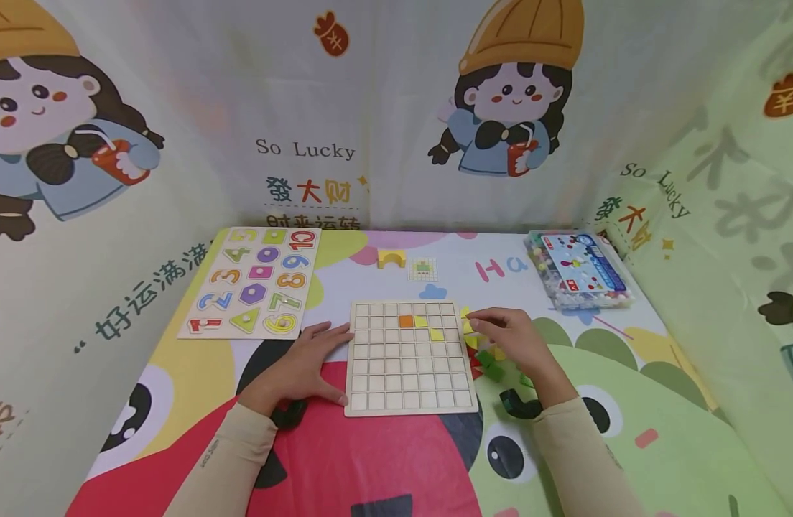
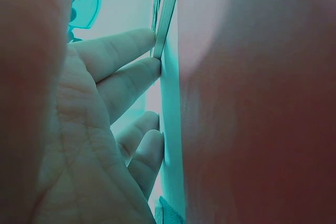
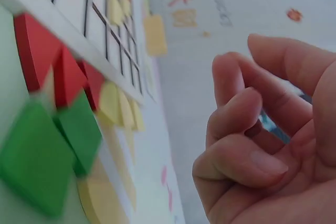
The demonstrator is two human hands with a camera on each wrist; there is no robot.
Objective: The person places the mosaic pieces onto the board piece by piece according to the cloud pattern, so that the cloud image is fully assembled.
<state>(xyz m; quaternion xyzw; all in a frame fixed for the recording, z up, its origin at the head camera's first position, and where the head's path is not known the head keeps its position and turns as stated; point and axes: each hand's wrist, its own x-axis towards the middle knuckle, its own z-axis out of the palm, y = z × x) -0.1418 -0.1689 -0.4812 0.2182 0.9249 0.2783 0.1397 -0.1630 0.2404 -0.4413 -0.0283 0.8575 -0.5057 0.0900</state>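
Note:
A wooden grid board (image 1: 377, 366) lies flat on the tablecloth. An orange square (image 1: 406, 321) and two yellow pieces (image 1: 437, 334) sit in its upper cells. My left hand (image 1: 309, 366) rests at the board's left side, fingers spread, with fingertips and thumb at the edge. Past the board's right edge my right hand (image 1: 513, 341) hovers with loosely curled fingers, its fingertips close to loose yellow pieces (image 3: 113, 106). Nothing shows between thumb and forefinger in the right wrist view. Red pieces (image 3: 39, 51) and green blocks (image 3: 39, 158) lie beside the board there.
Behind the board are a small pattern card (image 1: 423, 269) and a yellow arch block (image 1: 391, 258). A number and shape puzzle board (image 1: 248, 283) lies at the left. Far right stands a clear box of beads (image 1: 580, 269). Printed curtains (image 1: 403, 108) hang behind.

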